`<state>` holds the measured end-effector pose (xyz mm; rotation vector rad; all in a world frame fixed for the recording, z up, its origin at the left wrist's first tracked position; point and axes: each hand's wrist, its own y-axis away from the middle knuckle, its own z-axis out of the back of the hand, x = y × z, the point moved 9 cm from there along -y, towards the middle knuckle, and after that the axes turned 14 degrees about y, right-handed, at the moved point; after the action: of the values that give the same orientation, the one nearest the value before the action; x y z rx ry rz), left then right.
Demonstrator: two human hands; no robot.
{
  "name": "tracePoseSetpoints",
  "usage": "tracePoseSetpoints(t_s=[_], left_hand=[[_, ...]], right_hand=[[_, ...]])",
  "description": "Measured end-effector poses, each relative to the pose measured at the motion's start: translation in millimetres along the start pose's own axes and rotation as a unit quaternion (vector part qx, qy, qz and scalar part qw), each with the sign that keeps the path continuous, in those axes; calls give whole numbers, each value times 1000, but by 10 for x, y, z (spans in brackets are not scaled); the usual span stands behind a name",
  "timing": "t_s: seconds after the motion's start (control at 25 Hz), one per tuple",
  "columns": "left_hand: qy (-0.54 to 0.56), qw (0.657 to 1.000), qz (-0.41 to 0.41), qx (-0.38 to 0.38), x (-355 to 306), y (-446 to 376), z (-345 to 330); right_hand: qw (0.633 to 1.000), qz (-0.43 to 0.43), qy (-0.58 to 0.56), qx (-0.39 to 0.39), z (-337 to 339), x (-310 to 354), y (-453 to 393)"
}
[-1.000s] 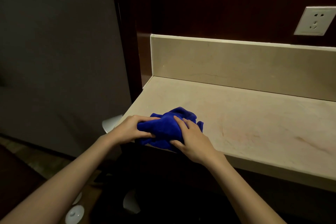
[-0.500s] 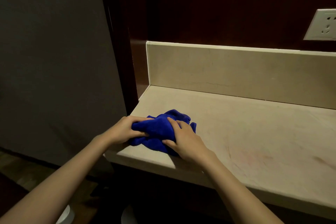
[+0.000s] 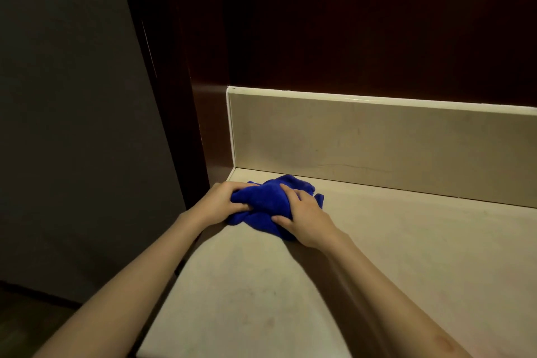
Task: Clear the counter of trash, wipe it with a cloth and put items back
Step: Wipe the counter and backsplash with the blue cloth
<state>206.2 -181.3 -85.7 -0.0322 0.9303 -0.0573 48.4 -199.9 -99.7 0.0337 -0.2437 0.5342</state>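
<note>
Against the dark wood wall [image 3: 377, 17], a pale stone surface [image 3: 406, 256] is stretching out from the back toward the camera, its left edge ending beside a dark wood post [image 3: 180, 96] with a grey panel [image 3: 72, 96] further left. A low backsplash [image 3: 377, 148] of the same pale stone is running along the foot of the wall and meeting the surface in a straight seam. Two bare forearms are reaching in from the near edge toward the backsplash. A crumpled blue cloth [image 3: 261, 200] is lying on the surface in the back left corner, just in front of the backsplash and close to its left end. The left hand [image 3: 220, 200] is gripping the cloth's left side, fingers curled into the fabric and knuckles toward the post. The right hand [image 3: 305, 212] is lying over the cloth's right side, on the side away from the backsplash's left end, its fingers spread and bent down onto the fabric while the thumb is tucking in against the near fold, so it is pressing and holding the cloth down. Both hands are touching the cloth, which is bunched between them.
</note>
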Motion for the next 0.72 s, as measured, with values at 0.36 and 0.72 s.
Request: tracePoseSetpoints(t_s=[0.36,0.72], left_hand=[[-122,989,31,-79,29,-535,10],[-140,989,22,-39,97,-603,-10]], right_hand=[[1000,3,-8,5,11,-232,-662],[999,-22,-33,-11,5,-190,-587]])
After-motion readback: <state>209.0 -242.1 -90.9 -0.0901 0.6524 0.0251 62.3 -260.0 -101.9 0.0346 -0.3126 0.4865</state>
